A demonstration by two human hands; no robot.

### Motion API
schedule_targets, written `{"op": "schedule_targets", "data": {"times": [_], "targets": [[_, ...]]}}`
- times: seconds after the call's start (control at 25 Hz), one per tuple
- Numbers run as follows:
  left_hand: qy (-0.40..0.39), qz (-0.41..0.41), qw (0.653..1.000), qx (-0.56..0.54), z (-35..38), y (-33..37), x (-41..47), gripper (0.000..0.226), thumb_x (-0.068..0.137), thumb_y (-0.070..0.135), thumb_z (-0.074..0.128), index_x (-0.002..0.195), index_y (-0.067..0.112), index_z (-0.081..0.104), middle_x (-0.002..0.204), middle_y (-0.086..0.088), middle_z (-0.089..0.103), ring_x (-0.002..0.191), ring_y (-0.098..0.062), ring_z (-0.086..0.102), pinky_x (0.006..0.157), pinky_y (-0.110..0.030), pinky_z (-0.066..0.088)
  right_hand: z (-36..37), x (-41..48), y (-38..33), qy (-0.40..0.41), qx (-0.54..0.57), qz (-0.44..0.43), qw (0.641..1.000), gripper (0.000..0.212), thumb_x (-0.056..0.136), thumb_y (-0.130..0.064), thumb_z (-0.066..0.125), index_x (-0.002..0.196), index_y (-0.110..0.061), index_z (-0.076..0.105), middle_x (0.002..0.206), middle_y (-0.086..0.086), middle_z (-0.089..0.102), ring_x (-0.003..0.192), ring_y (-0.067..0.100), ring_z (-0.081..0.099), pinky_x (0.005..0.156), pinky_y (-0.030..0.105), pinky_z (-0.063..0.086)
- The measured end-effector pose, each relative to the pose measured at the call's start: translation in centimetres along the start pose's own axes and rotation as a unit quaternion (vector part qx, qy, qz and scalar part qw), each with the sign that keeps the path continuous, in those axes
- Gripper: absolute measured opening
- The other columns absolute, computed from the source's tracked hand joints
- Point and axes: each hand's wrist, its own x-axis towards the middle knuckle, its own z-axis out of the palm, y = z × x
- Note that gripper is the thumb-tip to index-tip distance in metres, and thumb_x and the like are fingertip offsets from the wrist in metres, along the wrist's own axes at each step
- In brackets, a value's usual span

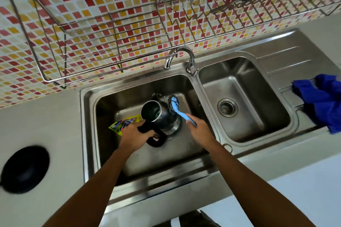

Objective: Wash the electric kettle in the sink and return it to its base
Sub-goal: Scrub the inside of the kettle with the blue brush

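The kettle (162,116) stands in the left sink (129,160), lid open. The left hand (136,133) grips its black handle, and the right hand (200,131) holds a blue brush (181,109) against its side. The base (25,168) sits on the counter, well apart to the left.

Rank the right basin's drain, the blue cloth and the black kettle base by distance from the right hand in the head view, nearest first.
From the right hand, which holds the blue brush:
1. Drain, just to its right in the right basin.
2. Blue cloth, far right on the drainboard.
3. Kettle base, far left on the counter.
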Motion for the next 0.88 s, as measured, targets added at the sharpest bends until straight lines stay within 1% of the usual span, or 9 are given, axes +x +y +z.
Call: {"op": "schedule_targets", "data": {"times": [0.08, 0.2, 0.28, 0.44, 0.52, 0.56, 0.64, 0.76, 0.88], "targets": [[0.004, -0.003, 1.000, -0.006, -0.2, -0.3, 0.2, 0.062, 0.074, 0.026, 0.083, 0.133, 0.018, 0.065, 0.108, -0.001, 0.072, 0.098, -0.009, 0.058, 0.088, -0.021, 0.041, 0.2, 1.2, -0.3, 0.010, -0.003, 0.044, 0.999, 0.039, 0.097, -0.022, 0.053, 0.136, -0.017, 0.056, 0.132, 0.006, 0.062, 0.116, 0.019, 0.061, 0.097, 0.023, 0.045], [0.002, 0.003, 1.000, -0.010, -0.5, -0.5, 0.2, 0.057, 0.076, 0.020, 0.083, 0.130, 0.018, 0.067, 0.097, 0.004, 0.066, 0.096, -0.010, 0.058, 0.085, -0.022, 0.040, 0.1, 1.6, -2.2, -0.035, 0.019, -0.027, 0.999, 0.039, 0.099, -0.017, 0.052, 0.138, -0.016, 0.055, 0.133, -0.002, 0.060, 0.119, 0.009, 0.057, 0.100, 0.015, 0.040], [0.001, 0.009, 1.000, -0.010, -0.4, -0.8, 0.1, 0.055, 0.075, 0.018, 0.083, 0.129, 0.018, 0.068, 0.095, 0.005, 0.066, 0.096, -0.013, 0.061, 0.084, -0.023, 0.042, 0.3, 1.7, -1.5, -0.048, 0.005, -0.052, 0.998, 0.039, 0.099, -0.016, 0.052, 0.138, -0.016, 0.055, 0.131, -0.003, 0.061, 0.120, 0.007, 0.056, 0.104, 0.017, 0.040], [-0.009, 0.021, 1.000, 0.001, -0.1, -1.0, -0.2, 0.061, 0.072, 0.021, 0.084, 0.131, 0.022, 0.067, 0.102, 0.006, 0.071, 0.105, -0.016, 0.065, 0.090, -0.025, 0.046, 0.3, 2.0, 2.8, -0.001, -0.046, 0.081, 0.996, 0.038, 0.097, -0.018, 0.052, 0.135, -0.019, 0.058, 0.122, 0.014, 0.067, 0.102, 0.025, 0.066, 0.091, 0.030, 0.049], [-0.007, 0.025, 1.000, 0.005, -0.1, -0.8, 0.3, 0.062, 0.070, 0.024, 0.085, 0.129, 0.021, 0.068, 0.107, 0.004, 0.074, 0.108, -0.016, 0.065, 0.096, -0.029, 0.049, 0.3, 0.8, 2.8, 0.015, -0.019, 0.049, 0.999, 0.038, 0.098, -0.018, 0.053, 0.135, -0.020, 0.057, 0.121, 0.008, 0.068, 0.092, 0.010, 0.064, 0.089, 0.028, 0.050], [-0.009, 0.021, 1.000, -0.008, -0.3, -0.9, 0.5, 0.059, 0.070, 0.023, 0.085, 0.127, 0.021, 0.070, 0.103, 0.005, 0.075, 0.107, -0.018, 0.067, 0.095, -0.030, 0.050, 0.2, 0.2, 2.4, 0.014, -0.002, 0.009, 1.000, 0.038, 0.098, -0.017, 0.053, 0.136, -0.020, 0.057, 0.117, 0.002, 0.069, 0.086, -0.003, 0.060, 0.086, 0.021, 0.050], [-0.018, 0.012, 0.999, -0.025, -0.7, -1.2, 0.6, 0.059, 0.065, 0.025, 0.084, 0.123, 0.020, 0.072, 0.092, 0.006, 0.074, 0.100, -0.020, 0.069, 0.091, -0.033, 0.052, -0.6, -0.1, 2.0, -0.028, -0.005, -0.035, 0.999, 0.039, 0.098, -0.014, 0.054, 0.137, -0.020, 0.055, 0.106, -0.011, 0.066, 0.073, -0.015, 0.056, 0.078, 0.005, 0.043], [-0.022, 0.017, 0.999, -0.022, -0.7, -1.4, 0.6, 0.072, 0.057, 0.034, 0.079, 0.127, 0.021, 0.070, 0.096, 0.004, 0.073, 0.098, -0.016, 0.067, 0.093, -0.031, 0.052, -1.4, 1.9, 2.6, -0.030, -0.019, -0.013, 0.999, 0.038, 0.098, -0.013, 0.053, 0.136, -0.013, 0.057, 0.126, 0.002, 0.065, 0.099, 0.000, 0.062, 0.088, 0.009, 0.040], [-0.021, 0.017, 0.999, -0.034, -0.4, -1.1, 0.9, 0.063, 0.067, 0.016, 0.086, 0.127, 0.018, 0.069, 0.102, 0.003, 0.072, 0.100, -0.013, 0.065, 0.093, -0.026, 0.047, -0.8, 3.0, 2.5, -0.029, -0.029, 0.045, 0.998, 0.038, 0.099, -0.016, 0.051, 0.137, -0.014, 0.055, 0.133, 0.006, 0.061, 0.105, 0.012, 0.057, 0.089, 0.018, 0.039]]}}
